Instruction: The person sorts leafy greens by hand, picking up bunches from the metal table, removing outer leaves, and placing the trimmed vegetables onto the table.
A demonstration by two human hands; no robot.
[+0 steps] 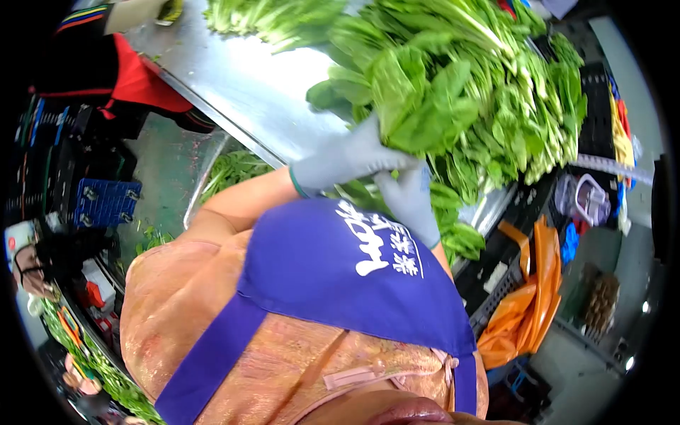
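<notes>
Both my hands wear grey gloves and meet in front of my chest, at the near edge of a metal table [237,85]. My left hand [354,157] is closed round the base of a bunch of leafy greens [418,99], its broad leaves pointing away from me. Close against it, my right hand [411,198] is closed on the lower part of the same bunch; its fingertips are partly hidden by leaves. A large heap of leafy greens [524,106] lies just beyond and to the right. Some loose leaves [464,241] hang below my right hand.
More pale-stemmed greens [276,21] lie at the table's far side. Another person's sleeve [81,18] shows at upper left. A blue crate [108,202] stands on the floor. To the right are orange plastic [528,297], a dark crate [496,290] and a clear plastic container [588,198].
</notes>
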